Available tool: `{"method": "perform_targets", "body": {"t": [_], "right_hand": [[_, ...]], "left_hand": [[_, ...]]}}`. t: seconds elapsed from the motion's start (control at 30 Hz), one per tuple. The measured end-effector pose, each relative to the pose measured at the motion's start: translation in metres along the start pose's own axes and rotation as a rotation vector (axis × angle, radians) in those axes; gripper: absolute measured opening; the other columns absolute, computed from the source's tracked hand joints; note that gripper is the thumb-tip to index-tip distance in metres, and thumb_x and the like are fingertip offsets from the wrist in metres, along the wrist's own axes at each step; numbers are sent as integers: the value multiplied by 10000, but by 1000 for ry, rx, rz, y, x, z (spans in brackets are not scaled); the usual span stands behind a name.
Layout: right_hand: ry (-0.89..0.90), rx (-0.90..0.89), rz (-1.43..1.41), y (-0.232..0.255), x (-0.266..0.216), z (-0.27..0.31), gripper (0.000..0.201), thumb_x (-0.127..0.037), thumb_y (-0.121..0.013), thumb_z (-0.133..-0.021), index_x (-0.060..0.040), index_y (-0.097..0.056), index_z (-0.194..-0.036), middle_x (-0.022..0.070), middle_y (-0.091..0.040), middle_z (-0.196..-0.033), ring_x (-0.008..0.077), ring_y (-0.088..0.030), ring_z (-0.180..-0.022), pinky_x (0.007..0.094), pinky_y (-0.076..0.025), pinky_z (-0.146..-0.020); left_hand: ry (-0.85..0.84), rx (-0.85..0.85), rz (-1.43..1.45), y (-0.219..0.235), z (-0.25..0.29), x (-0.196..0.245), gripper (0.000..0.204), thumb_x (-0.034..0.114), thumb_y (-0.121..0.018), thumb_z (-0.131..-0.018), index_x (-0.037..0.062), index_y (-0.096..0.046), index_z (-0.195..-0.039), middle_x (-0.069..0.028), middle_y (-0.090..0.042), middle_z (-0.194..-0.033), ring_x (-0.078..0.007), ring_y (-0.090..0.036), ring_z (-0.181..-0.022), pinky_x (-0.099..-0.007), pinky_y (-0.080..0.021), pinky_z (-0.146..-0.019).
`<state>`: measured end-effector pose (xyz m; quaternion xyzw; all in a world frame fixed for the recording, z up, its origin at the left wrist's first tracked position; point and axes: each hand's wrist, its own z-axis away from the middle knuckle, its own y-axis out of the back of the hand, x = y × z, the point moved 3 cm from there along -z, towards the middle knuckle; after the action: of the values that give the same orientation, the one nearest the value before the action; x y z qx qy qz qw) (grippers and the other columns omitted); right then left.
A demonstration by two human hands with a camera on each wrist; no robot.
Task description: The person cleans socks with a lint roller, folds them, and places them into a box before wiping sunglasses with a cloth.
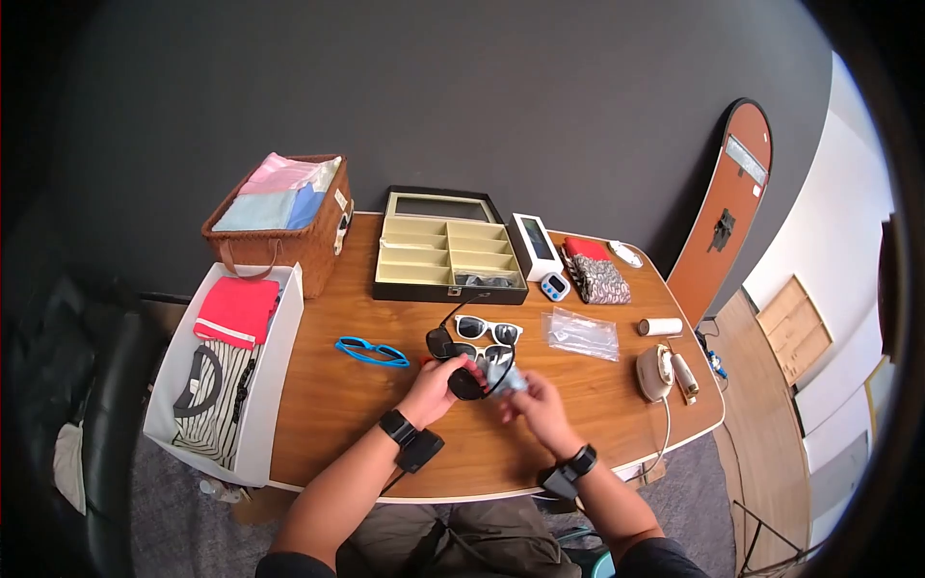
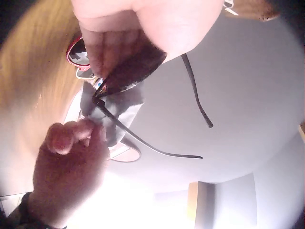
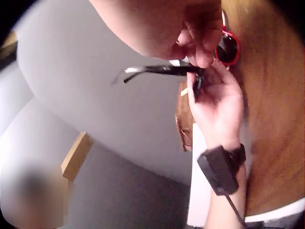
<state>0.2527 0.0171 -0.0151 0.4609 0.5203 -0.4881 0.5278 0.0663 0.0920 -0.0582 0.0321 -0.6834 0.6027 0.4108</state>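
My left hand [image 1: 431, 393] grips a pair of black sunglasses [image 1: 466, 384] by a lens, temples unfolded and pointing away. A thin greyish-blue cloth [image 2: 125, 110] is pinched in my right hand [image 1: 541, 412], right beside the sunglasses at the hinge end. Just beyond my hands on the table lie white-framed sunglasses [image 1: 488, 330] and another pale-framed pair [image 1: 498, 354], partly hidden by the black ones. Red-framed sunglasses [image 3: 228, 49] show close by in the right wrist view. Blue-framed glasses [image 1: 372, 352] lie left of my left hand.
An open eyewear case [image 1: 414, 291] stands at the back, dark glasses in one compartment. On the left are a wicker basket [image 1: 313, 252] and a white bin [image 1: 281, 337] of folded clothes. Clear plastic bags [image 1: 582, 334], a blue timer [image 1: 554, 286] and a garment steamer [image 1: 654, 374] sit right.
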Motion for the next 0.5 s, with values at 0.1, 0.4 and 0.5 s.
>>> {"method": "perform_targets", "body": {"t": [0.1, 0.4, 0.5], "right_hand": [[102, -34, 9, -34, -4, 11, 346, -16, -558, -979, 9, -494, -1319, 78, -675, -991, 155, -673, -851, 272, -541, -741], [272, -180, 513, -15, -22, -12, 174, -87, -739, -917, -25, -614, -1022, 23, -663, -857, 94, -614, -778, 272, -506, -694], [177, -219, 408, -16, -17, -22, 225, -128, -797, -877, -33, -648, -1017, 23, -646, -787, 94, -605, -734, 288, -496, -662]], "left_hand": [[8, 65, 46, 9, -3, 0, 169, 182, -588, -1023, 34, -667, -1044, -78, -711, -1001, -179, -696, -926, -330, -574, -825], [132, 14, 114, 9, -3, -2, 171, 180, -595, -1009, 38, -667, -1072, -78, -720, -1043, -194, -692, -983, -356, -550, -893], [106, 79, 53, 1, 0, 1, 174, 191, -594, -1010, 38, -673, -1033, -97, -718, -1017, -192, -686, -938, -353, -547, -866]]}}
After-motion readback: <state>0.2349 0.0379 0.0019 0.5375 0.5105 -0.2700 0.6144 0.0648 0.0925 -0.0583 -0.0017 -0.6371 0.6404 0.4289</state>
